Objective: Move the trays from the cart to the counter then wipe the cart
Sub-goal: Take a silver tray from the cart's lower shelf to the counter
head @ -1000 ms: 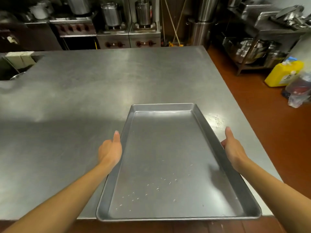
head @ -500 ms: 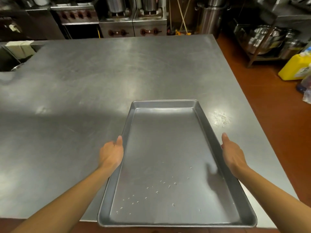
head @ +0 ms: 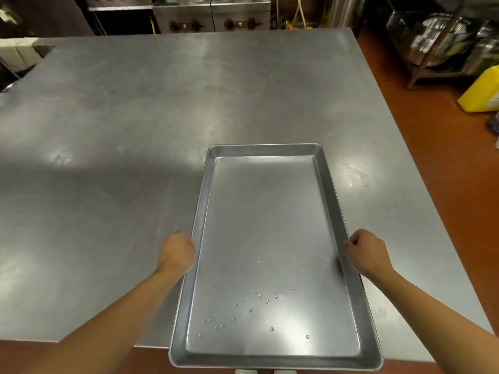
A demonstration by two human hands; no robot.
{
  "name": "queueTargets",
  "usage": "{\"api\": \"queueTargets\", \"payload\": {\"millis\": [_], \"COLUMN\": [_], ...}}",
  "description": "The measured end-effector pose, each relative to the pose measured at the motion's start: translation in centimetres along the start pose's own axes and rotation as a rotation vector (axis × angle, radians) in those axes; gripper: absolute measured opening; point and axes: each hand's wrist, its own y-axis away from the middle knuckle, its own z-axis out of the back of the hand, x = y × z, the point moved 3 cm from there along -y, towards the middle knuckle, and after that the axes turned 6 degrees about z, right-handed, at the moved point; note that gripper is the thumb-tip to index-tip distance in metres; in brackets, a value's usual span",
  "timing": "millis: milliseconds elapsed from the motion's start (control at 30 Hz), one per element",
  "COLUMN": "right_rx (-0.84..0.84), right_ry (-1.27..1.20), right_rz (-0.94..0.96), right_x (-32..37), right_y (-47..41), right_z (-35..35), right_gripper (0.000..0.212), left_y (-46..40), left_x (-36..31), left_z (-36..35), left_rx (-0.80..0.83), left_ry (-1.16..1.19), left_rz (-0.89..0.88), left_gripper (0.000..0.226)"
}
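Observation:
A long, shallow metal tray [head: 266, 225] with water droplets in its near half lies lengthwise on the steel counter [head: 121, 163], towards the right side. Its near end juts out past the counter's front edge. My left hand [head: 176, 251] is curled at the middle of the tray's left rim, and my right hand [head: 367, 252] is curled the same way at the right rim. Each thumb touches the rim, while the fingers are tucked under and hidden. The cart is out of view.
A sink opening [head: 16, 66] cuts into the counter's far left corner. Stoves with knobs [head: 213, 22] stand behind the counter. On the red floor to the right are a yellow jug [head: 482, 90] and a rack of metal bowls [head: 442, 41].
The tray has come down to rest on the counter. Both thumbs, stretched along the rims before, have curled in. The view has tilted downwards.

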Motion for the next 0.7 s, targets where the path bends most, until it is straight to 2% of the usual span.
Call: {"api": "queueTargets", "payload": {"millis": [433, 700], "right_rx": [-0.056, -0.019], "right_ry": [0.032, 0.184], "right_rz": [0.033, 0.046], "right_x": [-0.8, 0.1], "right_y": [-0.9, -1.2], "right_z": [-2.2, -2.4], "right_gripper": [0.02, 0.011], "left_y": [-1.8, -2.4], "left_x": [0.8, 0.8], "left_z": [-2.2, -2.7], "left_rx": [0.016, 0.026], "left_ry": [-0.027, -0.091], "left_rz": [0.012, -0.036], "left_gripper": [0.031, 0.029]}}
